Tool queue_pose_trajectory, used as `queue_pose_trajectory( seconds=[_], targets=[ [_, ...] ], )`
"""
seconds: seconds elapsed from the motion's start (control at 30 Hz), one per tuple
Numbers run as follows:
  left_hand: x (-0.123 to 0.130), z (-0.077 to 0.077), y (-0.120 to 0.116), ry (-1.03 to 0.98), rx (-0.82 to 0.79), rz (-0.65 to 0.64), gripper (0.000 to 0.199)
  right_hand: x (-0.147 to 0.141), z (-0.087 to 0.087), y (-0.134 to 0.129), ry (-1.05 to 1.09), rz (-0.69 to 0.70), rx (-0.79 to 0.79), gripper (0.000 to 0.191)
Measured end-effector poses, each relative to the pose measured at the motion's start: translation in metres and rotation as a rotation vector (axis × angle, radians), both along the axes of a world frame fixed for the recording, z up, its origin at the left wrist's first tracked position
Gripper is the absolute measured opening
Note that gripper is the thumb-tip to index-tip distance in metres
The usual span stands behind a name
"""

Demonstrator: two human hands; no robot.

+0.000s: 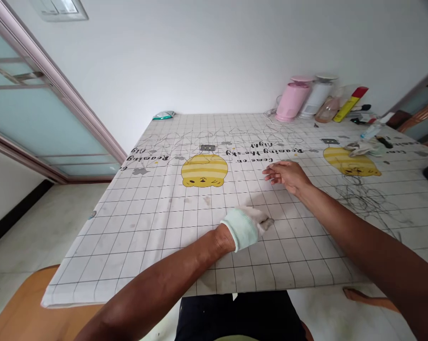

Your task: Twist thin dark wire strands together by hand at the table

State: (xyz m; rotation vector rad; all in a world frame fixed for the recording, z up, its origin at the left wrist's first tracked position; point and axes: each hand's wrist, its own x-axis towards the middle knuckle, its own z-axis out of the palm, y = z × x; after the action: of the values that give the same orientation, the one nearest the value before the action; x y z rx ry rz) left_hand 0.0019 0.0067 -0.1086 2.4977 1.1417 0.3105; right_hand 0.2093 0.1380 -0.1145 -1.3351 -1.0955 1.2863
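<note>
My left hand wears a whitish work glove with a pale green cuff and grey fingertips. It is over the front middle of the table, turned to the right. Its fingers are partly hidden and blurred, so I cannot tell whether they are closed. My right hand is bare and open, farther back and to the right, its fingers stretched leftwards with nothing in them. A gap separates the two hands. Beneath them is a white checked tablecloth with yellow cartoon balloons and black lettering. Another glove lies crumpled at the right.
Tangled dark thread lies right of my right forearm. By the wall stand a pink cylinder, a white cylinder, a clear bottle and a yellow-red box. A green-white packet is at the back left corner.
</note>
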Motion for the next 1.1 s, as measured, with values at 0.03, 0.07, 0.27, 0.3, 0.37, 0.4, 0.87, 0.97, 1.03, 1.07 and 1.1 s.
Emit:
queue_pose_trajectory(
  seconds=[0.03,0.07,0.27,0.3,0.37,0.4,0.87,0.97,1.03,1.07,1.1],
  targets=[
    [0.0,0.0,0.001,0.011,-0.019,0.009,0.046,-0.006,0.004,0.006,0.008,0.01,-0.014,0.01],
    [0.0,0.0,0.001,0.023,-0.032,0.016,0.046,-0.013,0.008,0.012,0.016,0.02,-0.03,0.012],
    [-0.002,-0.001,0.001,-0.014,-0.036,0.035,0.044,-0.041,0.02,0.034,0.013,0.028,-0.065,0.017],
    [-0.002,-0.001,0.001,-0.018,-0.029,0.037,0.045,-0.04,0.018,0.032,0.017,0.037,-0.058,0.016],
    [-0.002,-0.003,0.001,-0.009,-0.014,0.03,0.046,-0.037,0.011,0.025,0.021,0.061,-0.037,0.014],
    [-0.001,-0.005,0.001,-0.001,-0.005,0.023,0.047,-0.035,0.007,0.021,0.019,0.075,-0.028,0.013],
    [0.001,-0.009,0.005,-0.013,-0.069,0.02,0.04,-0.047,0.004,0.063,-0.04,0.011,-0.134,0.018],
    [0.001,-0.01,0.005,-0.033,-0.073,0.032,0.04,-0.05,0.004,0.073,-0.071,-0.01,-0.176,0.027],
    [0.001,-0.01,0.005,-0.037,-0.072,0.038,0.042,-0.051,0.004,0.078,-0.099,-0.027,-0.195,0.029],
    [0.001,-0.01,0.005,-0.033,-0.071,0.039,0.044,-0.051,0.004,0.08,-0.112,-0.035,-0.202,0.03],
    [0.001,-0.009,0.005,-0.025,-0.069,0.039,0.046,-0.051,0.004,0.082,-0.124,-0.039,-0.207,0.03]
  ],
)
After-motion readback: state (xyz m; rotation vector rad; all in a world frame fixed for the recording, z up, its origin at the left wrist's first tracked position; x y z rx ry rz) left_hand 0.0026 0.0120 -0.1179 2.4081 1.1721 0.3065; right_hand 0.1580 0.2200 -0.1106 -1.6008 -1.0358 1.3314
